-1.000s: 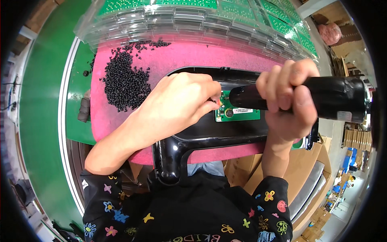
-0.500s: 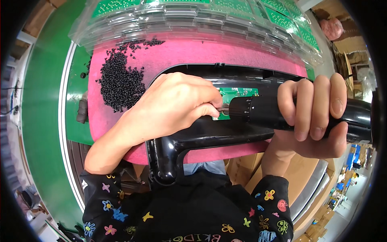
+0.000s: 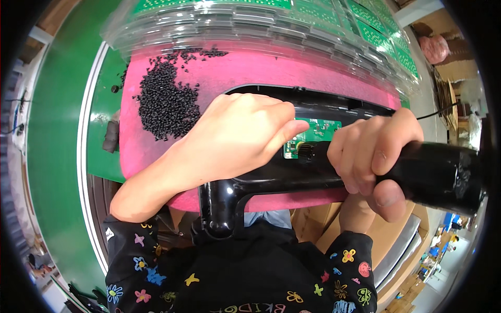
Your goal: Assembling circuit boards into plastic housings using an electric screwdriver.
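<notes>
Left hand (image 3: 235, 138): rests on black plastic housing (image 3: 271, 177), fingers pressed together, tips pinched at edge of green circuit board (image 3: 313, 133); what they pinch cannot be told.
Right hand (image 3: 373, 156): fingers wrapped tight around black power screwdriver (image 3: 433, 175), tip at board.
Housing: lies on pink mat (image 3: 250, 68), centre.
Black pellet heap (image 3: 167, 101): far left on mat.
Clear trays (image 3: 261, 23): far edge.

black driver (image 3: 433, 175) tip on green pcb (image 3: 315, 133), black housing (image 3: 271, 180).
</notes>
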The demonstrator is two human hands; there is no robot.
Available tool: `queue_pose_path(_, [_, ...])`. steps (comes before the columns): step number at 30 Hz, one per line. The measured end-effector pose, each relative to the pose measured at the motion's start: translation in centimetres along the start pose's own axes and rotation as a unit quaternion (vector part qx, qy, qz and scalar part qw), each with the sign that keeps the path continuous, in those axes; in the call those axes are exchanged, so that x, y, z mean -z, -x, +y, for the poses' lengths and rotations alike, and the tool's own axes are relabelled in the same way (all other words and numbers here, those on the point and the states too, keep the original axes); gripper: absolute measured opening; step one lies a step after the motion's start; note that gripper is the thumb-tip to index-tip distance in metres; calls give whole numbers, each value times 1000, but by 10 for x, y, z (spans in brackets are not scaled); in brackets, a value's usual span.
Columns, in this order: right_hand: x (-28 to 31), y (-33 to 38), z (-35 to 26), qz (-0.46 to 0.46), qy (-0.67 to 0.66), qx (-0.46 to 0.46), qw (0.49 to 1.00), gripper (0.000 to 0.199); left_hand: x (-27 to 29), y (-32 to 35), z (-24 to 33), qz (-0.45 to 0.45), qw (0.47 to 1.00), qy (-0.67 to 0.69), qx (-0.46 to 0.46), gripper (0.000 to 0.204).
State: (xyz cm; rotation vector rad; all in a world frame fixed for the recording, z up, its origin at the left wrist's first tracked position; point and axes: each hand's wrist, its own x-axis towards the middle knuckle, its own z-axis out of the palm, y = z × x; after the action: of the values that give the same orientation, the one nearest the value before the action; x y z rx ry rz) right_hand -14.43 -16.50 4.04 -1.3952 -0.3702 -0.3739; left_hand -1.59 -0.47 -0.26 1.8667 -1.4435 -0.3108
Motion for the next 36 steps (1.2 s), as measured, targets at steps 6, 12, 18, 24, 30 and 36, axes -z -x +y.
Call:
queue_pose_path(6, [-6,-4,3,1,-4,-8,1000,30,-4,2,-4,38,999,12,-34,21])
queue_pose_path(12, [-14,-4,4,53,-18,-46,997,33,-5,4,-8,37,999,17,-31,20])
queue_pose_path(18, [-12,-4,10,9,11,-25,1000,32,-9,4,-13,43,998,2,-54,21])
queue_pose_path(24, [-6,-5,3,13,-21,-25,999,32,-3,5,-9,-3,998,1,-58,21])
queue_pose_path(30, [7,-3,-6,76,-81,42,993,22,-2,5,-13,-69,992,-23,-106,24])
queue_pose_path(36, [12,2,-11,147,-214,95,961,21,-7,0,-11,-10,988,48,-150,22])
